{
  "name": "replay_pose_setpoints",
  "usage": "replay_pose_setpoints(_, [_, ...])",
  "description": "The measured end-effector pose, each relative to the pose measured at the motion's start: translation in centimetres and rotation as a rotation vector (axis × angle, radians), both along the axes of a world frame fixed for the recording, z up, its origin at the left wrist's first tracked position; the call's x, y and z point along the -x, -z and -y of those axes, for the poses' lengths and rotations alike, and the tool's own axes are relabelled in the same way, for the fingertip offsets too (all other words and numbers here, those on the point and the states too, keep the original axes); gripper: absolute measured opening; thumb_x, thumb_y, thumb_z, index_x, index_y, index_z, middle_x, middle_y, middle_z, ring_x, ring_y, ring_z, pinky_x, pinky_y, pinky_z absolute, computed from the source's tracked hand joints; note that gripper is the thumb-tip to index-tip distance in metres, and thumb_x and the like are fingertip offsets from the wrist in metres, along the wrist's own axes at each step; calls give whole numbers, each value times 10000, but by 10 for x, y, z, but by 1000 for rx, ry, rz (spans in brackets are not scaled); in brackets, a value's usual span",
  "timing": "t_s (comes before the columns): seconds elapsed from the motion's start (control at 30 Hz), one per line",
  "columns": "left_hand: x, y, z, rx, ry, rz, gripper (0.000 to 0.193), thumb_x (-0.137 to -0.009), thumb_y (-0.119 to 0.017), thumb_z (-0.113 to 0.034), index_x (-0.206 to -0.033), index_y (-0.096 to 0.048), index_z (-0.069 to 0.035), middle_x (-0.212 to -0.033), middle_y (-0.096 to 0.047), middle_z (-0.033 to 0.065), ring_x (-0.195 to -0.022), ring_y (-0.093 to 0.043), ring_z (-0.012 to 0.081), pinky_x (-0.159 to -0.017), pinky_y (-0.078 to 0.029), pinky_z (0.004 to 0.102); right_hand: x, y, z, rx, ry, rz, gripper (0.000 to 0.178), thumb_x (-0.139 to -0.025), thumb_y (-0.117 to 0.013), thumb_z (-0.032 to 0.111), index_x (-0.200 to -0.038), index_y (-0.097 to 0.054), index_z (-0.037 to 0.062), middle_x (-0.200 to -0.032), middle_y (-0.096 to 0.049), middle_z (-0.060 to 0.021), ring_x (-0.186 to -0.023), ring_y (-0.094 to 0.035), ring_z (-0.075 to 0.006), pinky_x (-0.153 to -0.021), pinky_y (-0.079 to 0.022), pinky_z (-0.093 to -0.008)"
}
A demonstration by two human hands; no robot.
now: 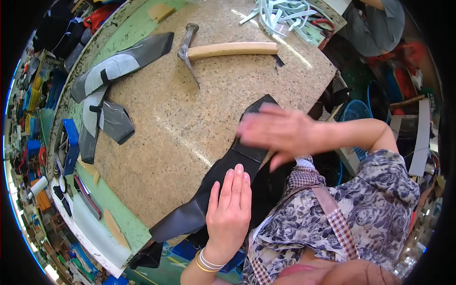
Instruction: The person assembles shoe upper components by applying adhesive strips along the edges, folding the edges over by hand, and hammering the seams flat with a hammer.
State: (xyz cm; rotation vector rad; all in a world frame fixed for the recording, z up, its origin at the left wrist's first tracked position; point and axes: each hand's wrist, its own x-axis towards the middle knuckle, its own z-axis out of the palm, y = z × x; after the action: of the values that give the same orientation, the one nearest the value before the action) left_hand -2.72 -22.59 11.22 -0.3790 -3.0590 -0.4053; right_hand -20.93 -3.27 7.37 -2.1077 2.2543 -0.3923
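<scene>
Hands (pixel 230 204): over black piece (pixel 219 172) | blue tray (pixel 71 138), blue basket (pixel 356 112): contents unclear

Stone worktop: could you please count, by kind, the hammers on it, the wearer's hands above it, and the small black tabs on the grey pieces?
Wooden-handled hammer: 1
Hands: 2 (left hand and right hand, both over the black panelled piece)
Small black tabs on the grey pieces: 2
Total: 5

hammer (pixel 232 49) on tabletop (pixel 166 118), workpiece (pixel 225 164) before it, strips (pixel 270 14) behind (rightward)
</scene>
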Motion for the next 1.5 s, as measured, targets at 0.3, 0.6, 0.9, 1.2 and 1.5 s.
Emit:
replay_pose_setpoints(0.3, [-1,7,-3,118,95,-41,401,-868,-513,-85,-1255,-562,7,-1385,-511,132,-1276,-492,247,-1038,-399,414,-41,9,1,-2,13,72,1009,-747,-594,630,-1463,-250,9,-1531,-274,-179,-1424,-263,-307,-1139,-238,-485])
replay_pose_setpoints(0.6, [0,14,23,-74,58,-264,339,-831,-576,-52,-1167,-612,-17,-1172,-651,140,-987,-646,308,-838,-507,403,-52,35,-10,252,124,26,911,-806,-646,508,-1440,-280,-33,-1500,-310,-213,-1402,-306,-323,-1116,-307,-443])
replay_pose_setpoints(0.9, [-58,18,93,52,-32,-240,218,-858,-642,-129,-1029,-656,6,-913,-659,157,-803,-592,381,-721,-489,421,-107,24,122,312,124,217,393,-725,-718,365,-945,-638,48,-843,-651,-130,-818,-641,-332,-624,-516,-401])
replay_pose_setpoints(1.2, [-60,39,106,-413,-536,-157,517,-818,-723,-271,-1194,-563,46,-1134,-591,177,-956,-589,353,-849,-480,395,-95,10,112,274,167,534,173,-829,-609,293,-862,-685,141,-704,-660,-39,-689,-648,-280,-558,-475,-410])
replay_pose_setpoints(1.5, [-53,30,114,-152,-39,-262,314,-673,-695,-140,-972,-726,-51,-1050,-692,73,-847,-581,263,-817,-471,408,-93,24,88,376,-154,152,393,-853,-535,238,-1155,-602,-4,-1284,-567,-158,-1215,-532,-270,-953,-468,-384])
